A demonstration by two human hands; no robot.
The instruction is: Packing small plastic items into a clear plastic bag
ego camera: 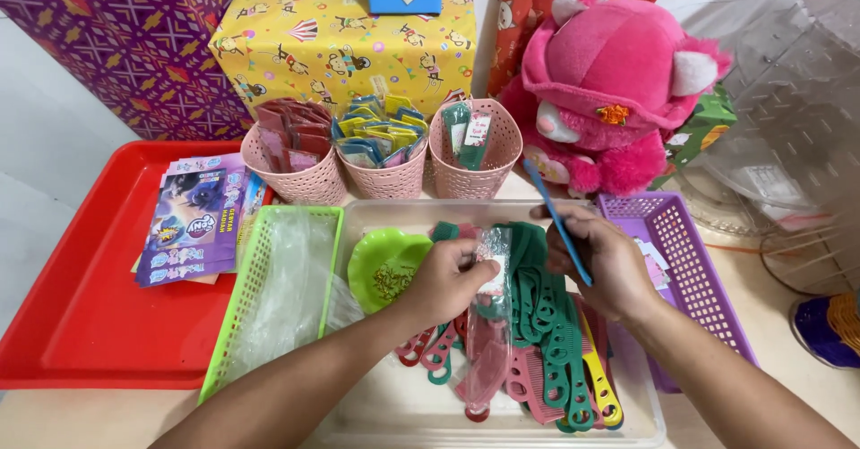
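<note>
My left hand (445,279) pinches a clear plastic sleeve (488,323) with a pink comb inside and a small card at its top. My right hand (602,261) holds a blue comb (557,220) slanting up to the left, and its fingers also touch the sleeve's top. Both hands hover over a clear tray (394,404) filled with several green, pink and yellow combs (555,341). A small green heart-shaped dish (387,265) lies in the tray by my left hand.
A green basket (260,279) with clear bags sits left of the tray, a purple basket (681,252) right. A red tray (81,315) bears purple cards. Three pink round baskets (385,176) stand behind. A pink plush toy (618,82) and wrapped boxes stand at the back.
</note>
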